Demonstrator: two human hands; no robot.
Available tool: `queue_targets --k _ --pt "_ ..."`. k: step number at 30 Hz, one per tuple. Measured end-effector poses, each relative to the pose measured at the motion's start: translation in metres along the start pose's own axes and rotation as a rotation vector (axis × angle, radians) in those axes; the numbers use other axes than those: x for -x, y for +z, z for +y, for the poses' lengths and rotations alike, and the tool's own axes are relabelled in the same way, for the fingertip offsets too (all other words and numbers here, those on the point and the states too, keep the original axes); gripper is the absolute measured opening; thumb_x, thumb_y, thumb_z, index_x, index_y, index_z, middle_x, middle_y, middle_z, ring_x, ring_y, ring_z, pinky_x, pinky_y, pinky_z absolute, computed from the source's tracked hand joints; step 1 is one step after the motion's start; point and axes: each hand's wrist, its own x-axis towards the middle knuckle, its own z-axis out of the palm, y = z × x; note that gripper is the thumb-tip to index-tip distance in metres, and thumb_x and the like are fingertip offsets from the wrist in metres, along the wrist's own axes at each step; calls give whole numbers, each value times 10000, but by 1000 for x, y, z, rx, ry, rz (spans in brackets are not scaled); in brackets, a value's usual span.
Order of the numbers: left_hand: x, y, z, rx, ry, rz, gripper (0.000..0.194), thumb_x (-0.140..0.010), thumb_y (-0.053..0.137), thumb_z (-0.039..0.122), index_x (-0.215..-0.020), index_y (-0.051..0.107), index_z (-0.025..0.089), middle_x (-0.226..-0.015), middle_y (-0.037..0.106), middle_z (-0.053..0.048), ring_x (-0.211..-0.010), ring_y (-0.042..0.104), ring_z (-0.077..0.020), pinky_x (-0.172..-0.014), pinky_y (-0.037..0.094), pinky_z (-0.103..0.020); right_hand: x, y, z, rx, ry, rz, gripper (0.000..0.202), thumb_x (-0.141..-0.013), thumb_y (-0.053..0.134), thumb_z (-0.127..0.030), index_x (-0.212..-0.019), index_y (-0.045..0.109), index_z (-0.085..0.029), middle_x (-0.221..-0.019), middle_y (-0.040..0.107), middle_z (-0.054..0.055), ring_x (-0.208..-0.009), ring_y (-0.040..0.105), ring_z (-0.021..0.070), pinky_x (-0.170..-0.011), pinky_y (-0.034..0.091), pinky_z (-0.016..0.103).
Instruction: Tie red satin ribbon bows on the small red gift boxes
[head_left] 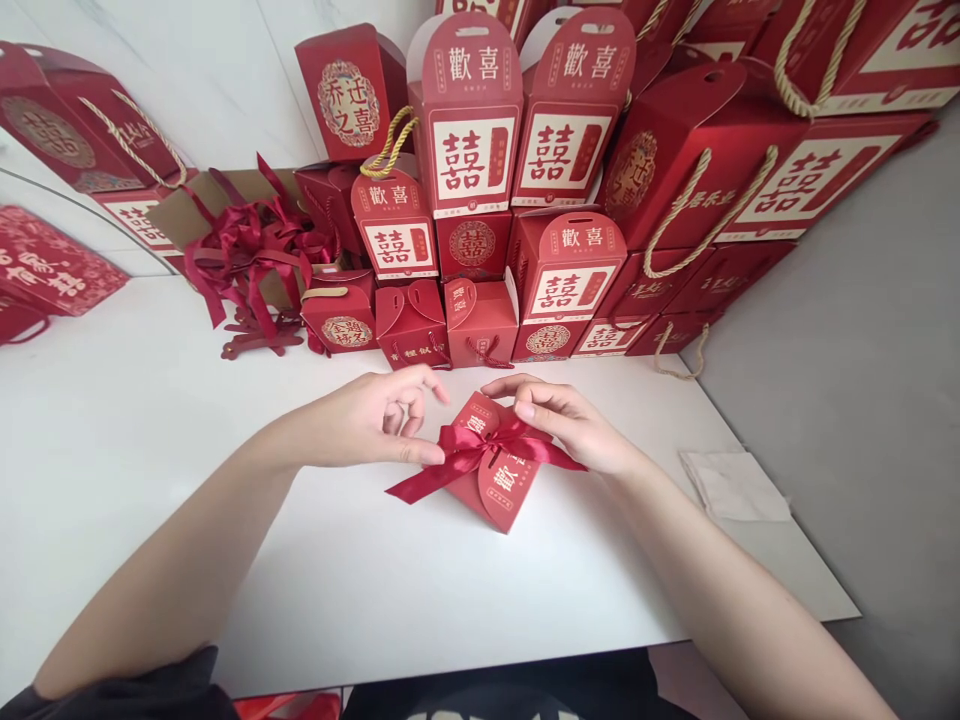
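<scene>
A small red gift box sits at an angle on the white table, with a glossy dark red ribbon tied in a bow across its top. To its left is my left hand. Its thumb reaches the bow's left loop, while the forefinger stands apart and the other fingers curl loosely. My right hand is at the box's far right side, thumb and fingers closed around the bow's right loop. One ribbon tail extends left beneath my left thumb; the other runs under my right hand.
Red gift boxes stand stacked along the back, some with rope handles. A cardboard box overflowing with loose ribbons is at the back left. Red bags lie far left. A white tissue pack lies near the table's right edge.
</scene>
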Motion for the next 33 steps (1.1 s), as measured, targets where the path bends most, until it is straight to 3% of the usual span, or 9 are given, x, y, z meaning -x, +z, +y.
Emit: queue_targets --k 4,10,13,16,19,22,25,29,33 --pt "5 -2 1 -93 -131 -163 268 -758 702 464 -721 734 200 -637 663 -10 -572 568 -122 -496 386 -203 1 0 -2 -3 -7 -5 287 -906 620 -393 -719 598 -175 -1257 586 77 -1129 583 208 -959 445 359" --pt "3 2 -4 -2 -114 -328 217 -752 708 394 -698 752 188 -677 718 -37 -587 613 -141 -522 438 -212 1 -3 1 95 -36 24 270 -895 640 -376 -718 594 -178 -1274 583 70 -1171 567 217 -974 437 363" --pt "6 -2 -5 -73 -98 -369 277 -724 738 441 -671 703 172 -616 660 -20 -536 552 -120 -482 396 -206 0 -6 0 151 -69 78 192 -931 586 -384 -866 635 -210 -1244 604 65 -1185 563 211 -998 427 369" --pt "7 -7 -6 -77 -61 -187 322 -711 761 454 -868 652 194 -645 555 32 -552 476 -95 -493 369 -193 6 -7 -8 266 -186 278 191 -958 536 -373 -1094 603 -258 -1210 617 63 -1153 570 207 -992 438 390" --pt "3 -6 -6 -10 34 24 378 -792 703 425 -1104 601 236 -650 415 65 -552 384 -80 -511 335 -188 20 1 -23 555 -385 422 127 -945 553 -293 -1050 616 -259 -1088 642 66 -1055 594 219 -948 456 408" --pt "-5 1 -6 29 116 5 318 -821 678 404 -1077 658 216 -607 362 66 -526 337 -75 -491 291 -199 35 24 -34 870 -612 196 100 -910 594 -242 -986 656 -262 -1023 672 63 -989 612 231 -886 477 421" --pt "-11 7 -5 68 176 -52 244 -857 636 399 -884 691 163 -604 462 35 -532 380 -75 -495 306 -208 42 54 -31 1107 -719 -51 163 -928 583 -355 -993 683 -245 -1220 666 72 -1149 571 255 -1027 409 474" --pt "-14 11 -5 200 150 -118 322 -924 536 408 -738 585 150 -509 466 41 -449 382 -63 -444 294 -198 39 76 -17 1310 -710 -73 230 -989 474 -222 -1075 675 -151 -1386 581 117 -1310 470 263 -1148 243 531" --pt "-15 15 -7 268 48 -82 399 -944 468 487 -699 477 172 -449 454 56 -364 357 -59 -380 254 -199 38 67 -23 1179 -673 -45 252 -987 480 -169 -1173 650 -160 -1269 675 76 -1127 590 205 -973 422 435"
